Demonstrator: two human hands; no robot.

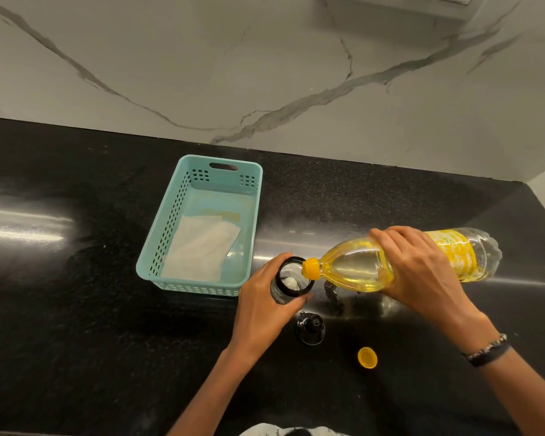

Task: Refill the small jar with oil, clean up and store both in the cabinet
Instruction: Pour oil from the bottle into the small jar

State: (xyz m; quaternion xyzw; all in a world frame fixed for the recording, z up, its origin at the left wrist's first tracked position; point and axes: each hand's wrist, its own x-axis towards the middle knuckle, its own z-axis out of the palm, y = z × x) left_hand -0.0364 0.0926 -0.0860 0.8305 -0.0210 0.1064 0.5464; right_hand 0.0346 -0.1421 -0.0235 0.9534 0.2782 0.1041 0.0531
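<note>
Sideways over the black worktop (76,309) lies the oil bottle (359,272), clear, yellow-labelled, half full, gripped by the right hand (422,272); its yellow neck sits at the rim of the small dark jar (291,280), which the left hand (265,306) grips. Just left stands a teal basket (158,247). Nearer the front edge lie the black jar lid (310,328) and yellow cap (367,357).
</note>
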